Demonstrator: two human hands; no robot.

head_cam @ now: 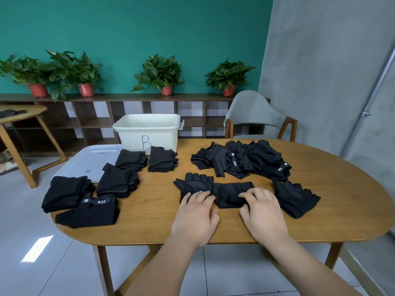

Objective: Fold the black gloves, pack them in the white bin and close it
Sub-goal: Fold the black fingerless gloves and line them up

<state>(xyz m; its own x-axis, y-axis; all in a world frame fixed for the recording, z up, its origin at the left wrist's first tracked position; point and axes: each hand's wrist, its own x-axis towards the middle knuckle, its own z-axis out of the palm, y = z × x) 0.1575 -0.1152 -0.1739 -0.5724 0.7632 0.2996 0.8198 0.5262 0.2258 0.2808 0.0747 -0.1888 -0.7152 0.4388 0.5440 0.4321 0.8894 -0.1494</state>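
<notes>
A black glove (213, 189) lies flat in front of me on the wooden table (320, 210). My left hand (197, 216) presses its left part with straight fingers. My right hand (260, 212) rests on its right part, fingers slightly bent over the cloth. Several folded black gloves (116, 182) sit in stacks on the left of the table. An unfolded heap of black gloves (241, 160) lies at the back right, and one loose glove (297, 197) lies right of my right hand. The white bin (147, 130), marked B, stands open at the table's back.
The bin's white lid (89, 161) lies flat at the table's back-left corner, partly under the stacks. A grey chair (256, 116) stands behind the table on the right. A second wooden table (19, 116) is at far left. Potted plants line a shelf (119, 97).
</notes>
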